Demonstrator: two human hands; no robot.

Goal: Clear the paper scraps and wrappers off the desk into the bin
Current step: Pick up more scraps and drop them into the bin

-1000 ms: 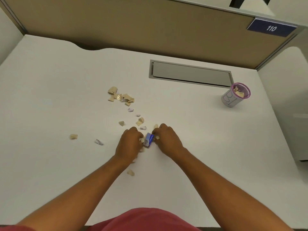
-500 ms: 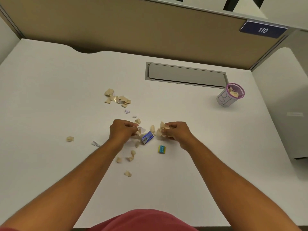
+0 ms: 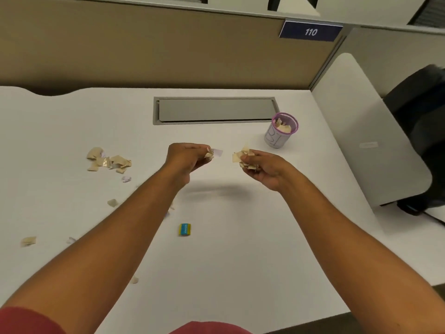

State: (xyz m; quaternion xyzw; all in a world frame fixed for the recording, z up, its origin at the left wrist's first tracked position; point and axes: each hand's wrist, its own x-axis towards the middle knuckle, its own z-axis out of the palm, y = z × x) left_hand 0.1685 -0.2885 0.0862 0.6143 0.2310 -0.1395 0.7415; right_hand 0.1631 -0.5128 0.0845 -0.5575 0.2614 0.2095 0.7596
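Both hands, the left hand [image 3: 186, 156] and the right hand [image 3: 262, 168], are closed on light, soft paper scraps [image 3: 243, 156], which should be pinched loosely together as a bunch over the bin [image 3: 280, 131].

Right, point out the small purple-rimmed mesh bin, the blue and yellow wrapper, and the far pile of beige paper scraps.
purple-rimmed mesh bin [image 3: 277, 139], head view, white side wall.
blue and yellow wrapper [image 3: 185, 229], head view, blue middle.
pile of beige paper scraps [image 3: 108, 160], head view, pile centre.

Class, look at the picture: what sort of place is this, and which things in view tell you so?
Most likely an office cubicle: a white desk enclosed by a tan partition panel, a number plate reading 110 above it, and a cable hatch set into the desktop.
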